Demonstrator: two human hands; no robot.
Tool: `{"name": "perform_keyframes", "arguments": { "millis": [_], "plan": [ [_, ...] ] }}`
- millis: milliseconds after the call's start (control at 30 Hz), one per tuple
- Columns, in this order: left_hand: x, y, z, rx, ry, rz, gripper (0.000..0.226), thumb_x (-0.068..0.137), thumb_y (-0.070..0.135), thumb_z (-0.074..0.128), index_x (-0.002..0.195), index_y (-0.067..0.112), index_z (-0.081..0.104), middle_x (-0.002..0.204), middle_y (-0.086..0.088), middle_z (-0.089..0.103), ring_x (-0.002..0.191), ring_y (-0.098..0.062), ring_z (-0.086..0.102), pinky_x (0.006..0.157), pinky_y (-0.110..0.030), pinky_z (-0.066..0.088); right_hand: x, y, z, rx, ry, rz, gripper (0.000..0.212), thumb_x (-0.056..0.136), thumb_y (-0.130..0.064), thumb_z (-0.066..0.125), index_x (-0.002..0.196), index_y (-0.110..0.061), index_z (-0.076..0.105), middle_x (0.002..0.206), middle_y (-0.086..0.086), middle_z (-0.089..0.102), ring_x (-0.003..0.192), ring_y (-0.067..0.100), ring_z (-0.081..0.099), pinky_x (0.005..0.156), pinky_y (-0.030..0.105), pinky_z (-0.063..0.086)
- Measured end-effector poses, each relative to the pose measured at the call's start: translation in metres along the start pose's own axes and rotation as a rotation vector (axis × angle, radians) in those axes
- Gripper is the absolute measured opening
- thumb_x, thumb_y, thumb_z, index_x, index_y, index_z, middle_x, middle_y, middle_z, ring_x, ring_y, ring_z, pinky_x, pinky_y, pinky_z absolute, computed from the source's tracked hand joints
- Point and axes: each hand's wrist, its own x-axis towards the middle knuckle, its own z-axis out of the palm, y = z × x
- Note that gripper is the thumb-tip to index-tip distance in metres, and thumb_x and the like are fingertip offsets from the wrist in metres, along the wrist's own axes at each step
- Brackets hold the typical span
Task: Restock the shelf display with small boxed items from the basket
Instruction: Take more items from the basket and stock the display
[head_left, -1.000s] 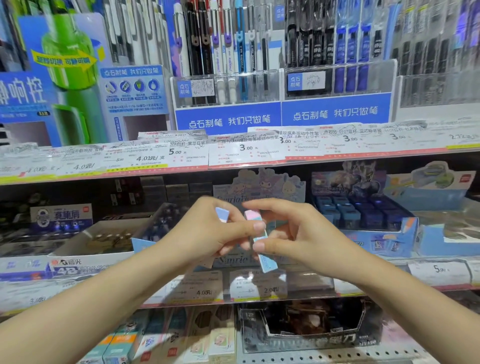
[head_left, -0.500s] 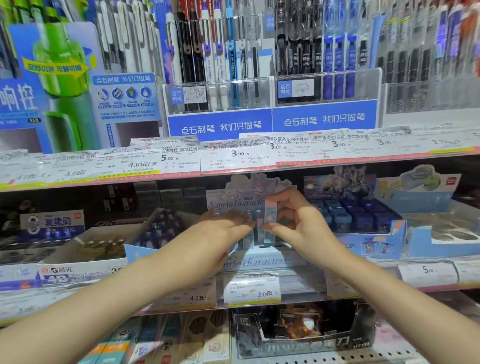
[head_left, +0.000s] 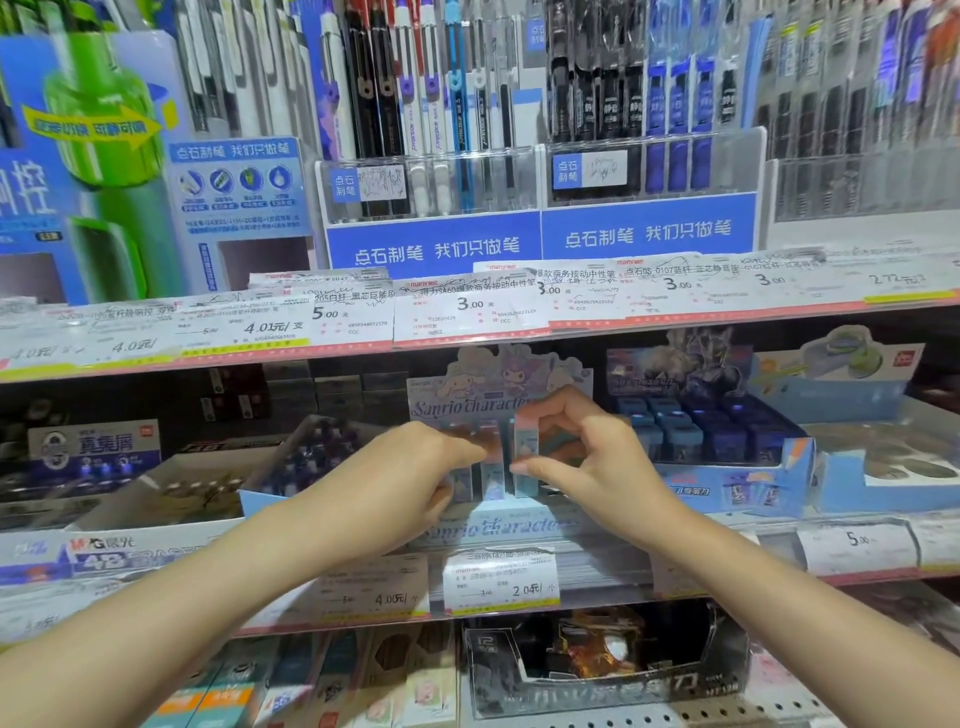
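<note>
The right hand (head_left: 587, 462) pinched a small pale blue-and-pink upright box (head_left: 523, 447) between thumb and forefinger, holding it over the pastel cardboard display tray printed with cartoon characters (head_left: 498, 525) at the front edge of the middle shelf (head_left: 727, 577). The left hand (head_left: 400, 478) curled its fingers against the neighbouring small boxes standing in that tray (head_left: 491, 475); whether it gripped one could not be told. White price labels (head_left: 501, 579) lined the shelf edge just below.
</note>
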Motion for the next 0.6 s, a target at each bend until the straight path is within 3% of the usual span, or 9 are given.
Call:
{"name": "perform_keyframes", "arguments": {
  "millis": [100,200,300,400,467,600],
  "plan": [
    [0.0,-0.001,-0.001,-0.005,-0.006,-0.006,0.046,0.083,0.0,0.045,0.121,0.02,0.062,0.051,0.007,0.041,0.053,-0.005,0.048,0.061,-0.021,0.04,0.001,0.001,0.0,-0.008,-0.013,-0.001,0.037,0.074,-0.02,0.075,0.088,-0.044,0.049,0.088,-0.002,0.063,0.068,0.013,0.059,0.068,0.033,0.053],
    [0.0,-0.002,-0.002,-0.043,-0.011,0.006,0.054,0.08,-0.003,0.046,0.125,0.024,0.06,0.053,0.007,0.051,0.053,0.003,0.05,0.057,-0.014,0.037,0.0,0.004,0.0,-0.044,-0.014,-0.021,0.034,0.073,-0.026,0.075,0.088,-0.044,0.05,0.091,0.002,0.063,0.073,0.014,0.059,0.069,0.031,0.052],
    [0.0,-0.002,-0.004,-0.06,-0.018,0.016,0.056,0.078,-0.004,0.044,0.123,0.025,0.061,0.044,0.013,0.036,0.049,0.011,0.046,0.052,-0.011,0.032,0.0,0.01,0.001,-0.069,0.014,-0.095,0.017,0.075,-0.037,0.069,0.089,-0.032,0.06,0.1,-0.007,0.059,0.092,0.004,0.056,0.076,0.015,0.045],
    [0.0,-0.002,-0.004,-0.085,-0.007,0.018,0.062,0.078,-0.004,0.045,0.128,0.03,0.057,0.043,0.012,0.034,0.048,0.002,0.046,0.051,-0.009,0.032,0.002,0.016,0.001,-0.062,0.03,-0.123,0.022,0.08,-0.037,0.055,0.087,-0.018,0.066,0.106,-0.002,0.054,0.105,0.0,0.05,0.088,0.009,0.036],
    [-0.001,-0.002,-0.004,-0.089,-0.005,0.015,0.061,0.078,-0.004,0.045,0.129,0.029,0.056,0.046,0.007,0.036,0.056,0.003,0.049,0.051,-0.006,0.032,0.003,0.017,0.001,-0.048,0.015,-0.106,0.028,0.08,-0.037,0.052,0.08,-0.013,0.066,0.105,-0.003,0.055,0.104,0.0,0.051,0.088,0.007,0.034],
    [0.001,-0.004,0.0,-0.096,-0.008,0.005,0.06,0.078,-0.003,0.045,0.127,0.029,0.057,0.041,0.005,0.041,0.047,0.002,0.045,0.054,-0.01,0.033,0.005,0.015,0.0,-0.026,-0.025,-0.071,0.032,0.079,-0.038,0.051,0.073,-0.01,0.066,0.101,-0.007,0.058,0.097,-0.001,0.053,0.085,0.007,0.036]
  ]
}}
